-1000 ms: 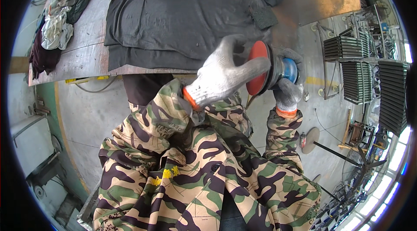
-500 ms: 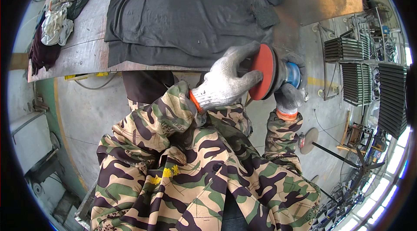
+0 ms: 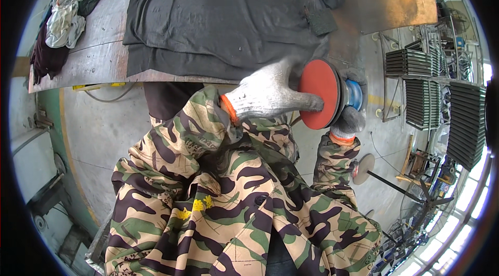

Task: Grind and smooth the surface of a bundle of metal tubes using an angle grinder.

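Note:
My right hand (image 3: 351,120), in a grey-coated glove, is wrapped round the blue body of a disc sander (image 3: 354,94). The sander is held upright on edge, its round red sanding disc (image 3: 318,86) facing left toward my other hand. My left hand (image 3: 273,91), in a white and grey knit glove with an orange cuff, is at the disc. Its thumb lies across the red face. The other fingers are spread away from the thumb near the disc's upper left edge, and their tips are blurred. Part of the right hand is hidden behind the sander.
A workbench (image 3: 99,65) stands ahead, covered by a dark cloth (image 3: 218,21). A dark pad (image 3: 322,21) lies at the cloth's right edge, and crumpled rags (image 3: 66,24) at the far left. Racks of dark slatted parts (image 3: 422,104) and a pedestal fan (image 3: 410,206) stand on the right.
The sander has moved slightly down and its red face has turned more toward view. My left fingers have drawn back from the disc's upper edge, and the thumb lies further across the face.

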`<state>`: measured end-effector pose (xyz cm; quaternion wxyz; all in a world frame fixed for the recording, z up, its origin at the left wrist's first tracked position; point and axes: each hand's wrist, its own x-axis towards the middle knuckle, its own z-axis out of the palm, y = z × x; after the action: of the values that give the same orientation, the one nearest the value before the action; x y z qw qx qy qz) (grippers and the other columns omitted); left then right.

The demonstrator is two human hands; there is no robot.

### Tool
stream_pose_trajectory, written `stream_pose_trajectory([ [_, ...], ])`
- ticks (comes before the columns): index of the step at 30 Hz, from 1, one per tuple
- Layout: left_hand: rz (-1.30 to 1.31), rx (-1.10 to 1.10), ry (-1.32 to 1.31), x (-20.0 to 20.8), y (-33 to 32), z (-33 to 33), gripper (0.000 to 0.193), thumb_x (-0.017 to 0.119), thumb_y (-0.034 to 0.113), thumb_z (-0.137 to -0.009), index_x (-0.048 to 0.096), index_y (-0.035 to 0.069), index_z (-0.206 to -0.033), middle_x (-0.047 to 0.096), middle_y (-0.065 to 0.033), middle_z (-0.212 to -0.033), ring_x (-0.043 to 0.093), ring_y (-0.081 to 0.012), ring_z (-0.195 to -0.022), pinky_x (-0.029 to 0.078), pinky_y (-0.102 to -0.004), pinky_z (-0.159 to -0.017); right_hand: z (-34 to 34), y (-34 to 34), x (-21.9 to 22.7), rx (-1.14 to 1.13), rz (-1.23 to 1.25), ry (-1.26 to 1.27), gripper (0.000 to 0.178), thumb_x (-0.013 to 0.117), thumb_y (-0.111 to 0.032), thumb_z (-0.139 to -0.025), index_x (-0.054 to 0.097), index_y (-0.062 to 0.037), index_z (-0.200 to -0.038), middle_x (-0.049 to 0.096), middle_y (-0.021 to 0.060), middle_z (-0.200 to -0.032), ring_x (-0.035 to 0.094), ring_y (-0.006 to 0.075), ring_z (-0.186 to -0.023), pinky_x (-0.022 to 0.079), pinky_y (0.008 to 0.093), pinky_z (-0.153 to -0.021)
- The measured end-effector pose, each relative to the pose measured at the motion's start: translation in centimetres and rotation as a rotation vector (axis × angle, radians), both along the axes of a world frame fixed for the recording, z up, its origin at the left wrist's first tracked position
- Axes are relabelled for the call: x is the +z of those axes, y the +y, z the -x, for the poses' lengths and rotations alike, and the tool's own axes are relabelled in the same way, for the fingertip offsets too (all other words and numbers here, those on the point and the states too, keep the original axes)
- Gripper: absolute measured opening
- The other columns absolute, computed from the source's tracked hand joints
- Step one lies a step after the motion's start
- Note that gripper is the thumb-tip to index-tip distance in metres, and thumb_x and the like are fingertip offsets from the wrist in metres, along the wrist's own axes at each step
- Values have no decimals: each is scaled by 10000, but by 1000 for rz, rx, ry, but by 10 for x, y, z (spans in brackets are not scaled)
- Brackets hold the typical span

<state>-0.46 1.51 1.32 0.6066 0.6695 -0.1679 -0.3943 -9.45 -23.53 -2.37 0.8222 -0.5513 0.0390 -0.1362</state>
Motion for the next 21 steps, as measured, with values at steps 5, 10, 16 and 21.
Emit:
stream_pose_trajectory([
  [5, 230, 78, -155, -8, -3, 9, 977, 864, 168, -781, 368, 61, -1616, 512, -198, -1526, 566, -304, -1369, 509, -439, -1123, 1, -4, -3, -99, 102, 50, 1005, 762, -159, -459, 544, 6, -1427, 610, 171, -1309, 620, 340, -1198, 521, 453, -1072],
  [10, 404, 195, -315, -12, -3, 10, 1014, 890, 308, -689, 437, 47, -1558, 555, -230, -1468, 575, -361, -1358, 478, -437, -1134, -6, 2, -5, -47, 15, -33, 960, 832, -165, -518, 547, -2, -1420, 620, 174, -1283, 632, 319, -1175, 527, 441, -1060],
  [16, 286, 222, -604, -5, -5, 12, 1123, 976, 225, -653, 393, 60, -1598, 461, -165, -1565, 525, -276, -1404, 486, -426, -1136, -3, 10, 4, -83, 70, 62, 954, 895, -205, -560, 540, 6, -1420, 625, 169, -1267, 651, 311, -1133, 533, 435, -1051],
  [21, 339, 233, -480, -9, -6, 16, 1100, 977, 218, -652, 407, 27, -1573, 450, -174, -1556, 511, -278, -1418, 469, -431, -1159, -4, 10, 1, -45, 50, -18, 946, 885, -230, -561, 543, 19, -1407, 629, 169, -1257, 646, 297, -1132, 539, 419, -1027],
])
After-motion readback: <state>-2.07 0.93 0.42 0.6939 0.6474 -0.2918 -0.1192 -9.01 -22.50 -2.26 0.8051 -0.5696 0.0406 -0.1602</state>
